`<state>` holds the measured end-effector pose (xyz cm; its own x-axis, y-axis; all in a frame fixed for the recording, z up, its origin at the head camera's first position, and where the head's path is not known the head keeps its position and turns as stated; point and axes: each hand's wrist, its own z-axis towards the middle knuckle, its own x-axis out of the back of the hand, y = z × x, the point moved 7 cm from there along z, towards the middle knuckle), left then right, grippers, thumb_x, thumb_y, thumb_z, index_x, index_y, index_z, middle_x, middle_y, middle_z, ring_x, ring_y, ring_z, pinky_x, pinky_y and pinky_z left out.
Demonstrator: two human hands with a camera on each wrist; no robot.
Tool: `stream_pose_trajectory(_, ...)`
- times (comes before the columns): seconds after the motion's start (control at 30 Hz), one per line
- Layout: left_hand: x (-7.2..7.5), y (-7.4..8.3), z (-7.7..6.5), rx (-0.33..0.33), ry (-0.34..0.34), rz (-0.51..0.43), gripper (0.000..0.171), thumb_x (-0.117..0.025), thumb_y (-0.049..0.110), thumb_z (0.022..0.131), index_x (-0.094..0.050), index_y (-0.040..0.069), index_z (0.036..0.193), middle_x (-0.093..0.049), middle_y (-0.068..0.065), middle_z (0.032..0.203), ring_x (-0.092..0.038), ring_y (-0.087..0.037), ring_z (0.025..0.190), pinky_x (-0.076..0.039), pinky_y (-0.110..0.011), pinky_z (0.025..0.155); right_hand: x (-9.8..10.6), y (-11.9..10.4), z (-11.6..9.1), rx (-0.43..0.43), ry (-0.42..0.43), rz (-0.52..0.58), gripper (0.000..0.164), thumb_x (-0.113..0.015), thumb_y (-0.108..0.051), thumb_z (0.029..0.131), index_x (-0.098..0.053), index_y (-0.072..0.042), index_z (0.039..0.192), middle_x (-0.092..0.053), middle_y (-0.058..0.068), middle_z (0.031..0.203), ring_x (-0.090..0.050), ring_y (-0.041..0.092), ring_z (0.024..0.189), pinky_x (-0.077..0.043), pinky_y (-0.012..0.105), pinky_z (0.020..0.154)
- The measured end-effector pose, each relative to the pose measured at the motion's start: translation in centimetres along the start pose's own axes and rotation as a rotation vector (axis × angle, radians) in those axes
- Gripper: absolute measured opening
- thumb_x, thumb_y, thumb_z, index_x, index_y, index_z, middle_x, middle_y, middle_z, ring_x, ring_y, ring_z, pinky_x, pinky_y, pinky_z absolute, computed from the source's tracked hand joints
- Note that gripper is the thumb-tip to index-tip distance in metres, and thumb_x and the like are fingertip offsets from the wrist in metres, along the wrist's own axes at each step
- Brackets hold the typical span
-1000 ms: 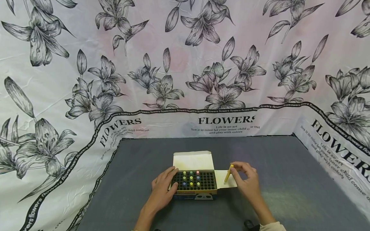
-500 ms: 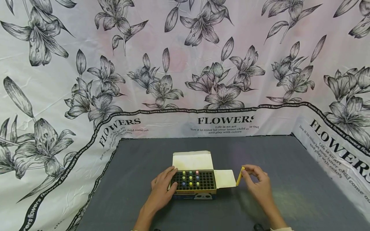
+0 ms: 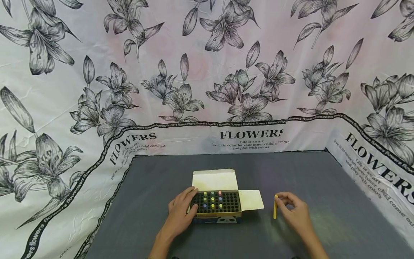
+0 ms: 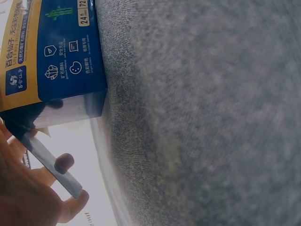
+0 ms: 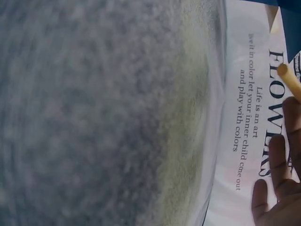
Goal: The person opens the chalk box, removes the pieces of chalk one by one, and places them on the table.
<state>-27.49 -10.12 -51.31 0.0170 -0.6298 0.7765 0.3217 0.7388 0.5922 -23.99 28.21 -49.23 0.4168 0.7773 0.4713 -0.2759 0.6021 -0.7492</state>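
A chalk box (image 3: 213, 216) stands on the grey table with its lid raised, its black grid holding several coloured chalks (image 3: 212, 199) among many vacant holes. My left hand (image 3: 177, 212) grips the box's left end, thumb near the front corner and fingers toward the back. In the left wrist view, fingers lie around the box's side flap (image 4: 54, 167). To the right of the box, my right hand (image 3: 295, 212) pinches a yellow chalk stick (image 3: 275, 210) near its top. The stick hangs almost upright; whether its lower end touches the table I cannot tell.
A white side flap (image 3: 252, 200) sticks out from the box toward the right hand, and the open lid (image 3: 215, 180) rises behind. The grey table (image 3: 161, 172) meets a flower-printed cloth (image 3: 181, 142) at the back and sides.
My right hand has moved right and slightly toward me with the yellow chalk, from over the side flap to beyond it. The chalk is more upright. The left hand stays on the box.
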Motion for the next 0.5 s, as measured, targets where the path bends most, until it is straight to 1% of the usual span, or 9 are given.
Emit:
stream_pose_trajectory(0.03, 0.0, 0.0, 0.0, -0.001, 0.001, -0.001, 0.049, -0.054, 0.033, 0.104, -0.048, 0.027, 0.153, -0.041, 0.003, 0.161, -0.038, -0.033, 0.147, -0.027, -0.071, 0.107, -0.1, 0.1, -0.1, -0.005, -0.017, -0.011, 0.007, -0.074, -0.005, 0.091, -0.074, -0.006, 0.098, -0.073, 0.001, 0.072, -0.061, -0.001, 0.064, -0.044, 0.021, 0.048)
stream_pose_trajectory(0.13, 0.1, 0.1, 0.0, -0.004, 0.001, 0.0, 0.049, -0.054, 0.033, 0.104, -0.048, 0.027, 0.153, -0.041, 0.003, 0.161, -0.039, -0.033, 0.147, -0.027, -0.071, 0.107, -0.4, 0.3, -0.2, -0.025, -0.077, -0.081, 0.007, -0.075, -0.009, 0.091, -0.074, -0.008, 0.097, -0.072, -0.004, 0.07, -0.058, -0.001, 0.06, -0.045, 0.023, 0.054)
stream_pose_trajectory(0.27, 0.1, 0.1, 0.1, -0.014, 0.005, 0.003, 0.049, -0.054, 0.033, 0.104, -0.048, 0.026, 0.153, -0.042, 0.002, 0.16, -0.039, -0.034, 0.146, -0.027, -0.073, 0.106, -1.1, 0.8, -0.4, -0.087, -0.198, -0.164, 0.008, -0.076, -0.018, 0.091, -0.074, -0.012, 0.097, -0.069, -0.009, 0.065, -0.053, -0.001, 0.054, -0.04, 0.025, 0.05)
stream_pose_trajectory(0.33, 0.1, 0.1, 0.1, -0.017, 0.004, 0.004, 0.049, -0.054, 0.032, 0.105, -0.048, 0.025, 0.153, -0.042, 0.001, 0.161, -0.039, -0.035, 0.146, -0.027, -0.073, 0.105, -1.5, 1.0, -0.5, -0.107, -0.261, -0.223, 0.008, -0.076, -0.022, 0.091, -0.074, -0.015, 0.095, -0.067, -0.011, 0.064, -0.051, -0.001, 0.053, -0.042, 0.029, 0.06)
stream_pose_trajectory(0.4, 0.0, 0.1, 0.1, -0.016, 0.001, 0.006, 0.049, -0.053, 0.032, 0.105, -0.048, 0.025, 0.153, -0.041, 0.001, 0.161, -0.038, -0.035, 0.147, -0.026, -0.073, 0.106, -1.9, 1.2, -0.6, -0.121, -0.319, -0.284, 0.009, -0.076, -0.025, 0.091, -0.074, -0.017, 0.092, -0.067, -0.013, 0.063, -0.053, 0.0, 0.054, -0.044, 0.037, 0.07)
stream_pose_trajectory(0.43, 0.0, 0.1, 0.1, -0.016, 0.0, 0.006, 0.049, -0.053, 0.032, 0.105, -0.047, 0.025, 0.153, -0.041, 0.001, 0.161, -0.038, -0.035, 0.147, -0.026, -0.073, 0.106, -2.0, 1.3, -0.6, -0.127, -0.345, -0.313, 0.009, -0.076, -0.026, 0.091, -0.074, -0.017, 0.091, -0.067, -0.013, 0.064, -0.054, 0.001, 0.055, -0.043, 0.041, 0.073)
stream_pose_trajectory(0.5, 0.0, 0.1, 0.1, -0.017, -0.002, 0.003, 0.049, -0.053, 0.032, 0.105, -0.047, 0.025, 0.153, -0.041, 0.001, 0.161, -0.038, -0.035, 0.147, -0.026, -0.073, 0.106, -2.3, 1.4, -0.7, -0.133, -0.387, -0.355, 0.01, -0.076, -0.026, 0.09, -0.075, -0.017, 0.089, -0.069, -0.012, 0.067, -0.056, 0.003, 0.059, -0.041, 0.046, 0.076)
